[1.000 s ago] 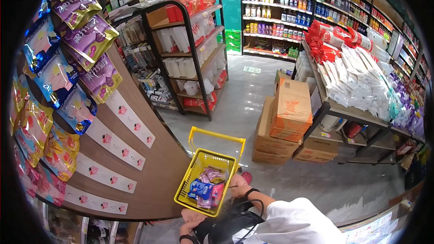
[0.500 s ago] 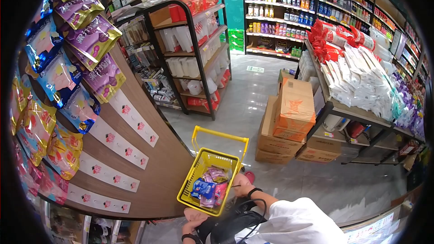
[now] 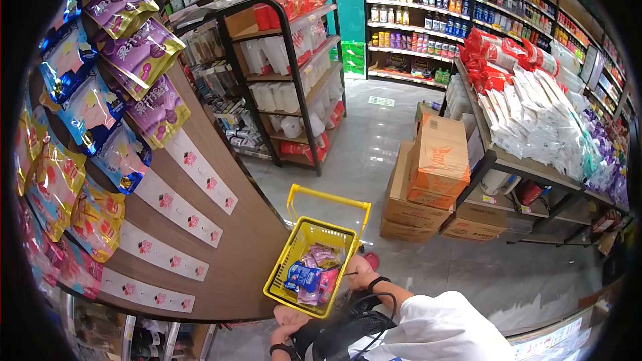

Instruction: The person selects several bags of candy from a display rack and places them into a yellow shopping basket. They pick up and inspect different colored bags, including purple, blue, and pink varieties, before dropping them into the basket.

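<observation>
A yellow shopping basket [image 3: 275, 271] stands in front of me, its yellow handle [image 3: 332, 194] raised on the far side. Inside lie several small snack packets, among them a blue packet [image 3: 302, 277] and a pink packet [image 3: 328, 279]. My left hand [image 3: 289, 324] is just below the basket's near left corner, with its fingers lying extended and nothing visible in them. Close beside the basket's right rim is my right hand [image 3: 362, 279]; its fingers are too indistinct to tell whether they grip anything. Both wrists wear dark bands. A black bag [image 3: 348, 329] is at my lap.
Left, purple candy bags [image 3: 144, 50] and blue candy bags [image 3: 87, 110] hang above a brown display panel [image 3: 234, 254] with white label strips. Cardboard boxes [image 3: 438, 160] are stacked right, beside a loaded table [image 3: 501, 160]. A black-framed shelf rack [image 3: 287, 80] stands ahead, bottle shelves [image 3: 418, 17] behind.
The view has shifted slightly, so the surroundings appear a little displaced. My hands, the basket and its packets keep nearly the same arrangement.
</observation>
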The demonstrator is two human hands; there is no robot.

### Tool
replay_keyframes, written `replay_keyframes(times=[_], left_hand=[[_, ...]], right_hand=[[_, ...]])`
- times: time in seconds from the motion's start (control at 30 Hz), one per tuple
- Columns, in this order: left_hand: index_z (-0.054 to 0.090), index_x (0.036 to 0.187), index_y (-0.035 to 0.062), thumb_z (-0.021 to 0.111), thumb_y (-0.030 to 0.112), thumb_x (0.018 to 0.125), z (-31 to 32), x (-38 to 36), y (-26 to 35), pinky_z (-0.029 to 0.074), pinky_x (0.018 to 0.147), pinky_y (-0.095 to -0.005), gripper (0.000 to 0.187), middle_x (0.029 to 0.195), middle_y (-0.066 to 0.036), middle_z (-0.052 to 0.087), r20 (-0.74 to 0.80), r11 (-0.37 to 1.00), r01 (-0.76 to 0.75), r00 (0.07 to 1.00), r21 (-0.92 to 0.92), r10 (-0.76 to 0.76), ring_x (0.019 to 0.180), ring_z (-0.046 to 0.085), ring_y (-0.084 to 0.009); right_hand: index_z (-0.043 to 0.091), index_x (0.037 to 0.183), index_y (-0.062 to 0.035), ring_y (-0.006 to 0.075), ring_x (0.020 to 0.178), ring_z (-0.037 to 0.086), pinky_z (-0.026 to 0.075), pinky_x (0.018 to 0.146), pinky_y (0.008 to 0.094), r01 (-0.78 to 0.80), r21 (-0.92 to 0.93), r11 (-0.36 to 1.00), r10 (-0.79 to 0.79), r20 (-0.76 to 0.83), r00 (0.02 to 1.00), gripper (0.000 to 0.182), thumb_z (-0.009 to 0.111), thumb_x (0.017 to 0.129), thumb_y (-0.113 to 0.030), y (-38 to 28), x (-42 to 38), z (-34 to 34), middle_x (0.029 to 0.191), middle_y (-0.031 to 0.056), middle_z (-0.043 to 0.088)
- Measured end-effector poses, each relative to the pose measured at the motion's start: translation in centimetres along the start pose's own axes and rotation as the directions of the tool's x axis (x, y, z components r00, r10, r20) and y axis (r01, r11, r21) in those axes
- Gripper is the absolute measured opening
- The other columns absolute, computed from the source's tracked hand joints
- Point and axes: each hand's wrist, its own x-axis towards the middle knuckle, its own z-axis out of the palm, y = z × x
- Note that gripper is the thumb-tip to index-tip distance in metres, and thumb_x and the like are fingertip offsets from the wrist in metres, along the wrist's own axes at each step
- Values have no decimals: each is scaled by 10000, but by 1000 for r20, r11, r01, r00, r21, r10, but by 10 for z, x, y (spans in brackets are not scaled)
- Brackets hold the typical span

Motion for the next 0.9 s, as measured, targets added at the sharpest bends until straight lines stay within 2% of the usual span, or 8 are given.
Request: replay_keyframes(times=[0.23, 0.33, 0.5, 0.67, 0.7, 0.8, 0.87, 0.9], left_hand=[[132, 1415, 163, 559, 584, 738, 1, 11, -8, 57, 1071, -388, 904, 1453, -151, -159, -4, 998, 33, 999, -56, -34, 1324, -224, -196], [131, 1415, 161, 555, 590, 737, 2, 10, -8, 56, 1070, -384, 908, 1456, -140, -159, -10, 998, 39, 999, -41, -40, 1324, -225, -194], [142, 1413, 148, 559, 590, 734, 2, -17, 16, 45, 1071, -376, 911, 1461, -134, -141, 3, 985, 87, 996, -152, -88, 1329, -212, -200], [150, 1411, 143, 559, 588, 735, 0, 14, -12, 34, 1073, -372, 907, 1461, -147, -124, 14, 999, -8, 1000, -43, 8, 1332, -203, -208], [151, 1411, 142, 560, 587, 735, 0, 14, -13, 31, 1074, -372, 906, 1461, -150, -120, 16, 999, -26, 1000, -23, 27, 1332, -201, -209], [183, 1406, 164, 551, 626, 714, 5, 12, -15, -77, 1065, -369, 909, 1435, -231, -124, -70, 996, -9, 998, -87, 3, 1327, -196, -292], [190, 1405, 168, 576, 630, 690, 4, 15, -18, -65, 1066, -370, 934, 1428, -240, -143, -61, 995, -10, 998, -100, 4, 1323, -208, -290], [194, 1404, 170, 588, 632, 678, 5, 16, -17, -59, 1067, -371, 947, 1424, -244, -153, -56, 994, -12, 998, -108, 6, 1321, -215, -289]], right_hand=[[147, 1407, -93, 262, 1333, 197, 232, 1051, 327, 193, -131, 972, -179, 111, 978, 869, 507, 695, -436, 0, 0, -9, 1452, 142, 155], [206, 1399, -120, 216, 1329, 216, 250, 1042, 319, -22, -42, 999, 21, -22, 1000, 831, 521, 694, -424, -8, -20, -10, 1452, 106, 182], [437, 1286, -118, 221, 1274, 327, 301, 1001, 312, -32, 1, 999, 32, -26, 999, 669, 547, 689, -399, -5, -16, -7, 1359, 99, 374], [529, 1203, -101, 207, 1197, 429, 343, 956, 303, -8, -35, 999, 8, 0, 1000, 593, 553, 682, -384, -16, -42, -24, 1252, 96, 500], [532, 1200, -99, 199, 1196, 430, 346, 952, 300, -11, -53, 999, 9, -27, 1000, 589, 549, 683, -380, -16, -41, -22, 1252, 96, 500], [218, 1345, -153, 326, 1255, 313, 300, 998, 346, 42, -3, 999, -42, 63, 997, 805, 538, 675, -465, -3, -15, -12, 1349, 222, 281], [160, 1390, -158, 336, 1269, 296, 291, 1010, 347, 42, 14, 999, -42, 16, 999, 878, 546, 663, -464, 3, 1, 1, 1376, 226, 251], [259, 1362, -135, 279, 1253, 338, 306, 998, 322, 16, -3, 1000, -16, -91, 996, 818, 557, 655, -419, 3, 2, 10, 1354, 165, 330]])
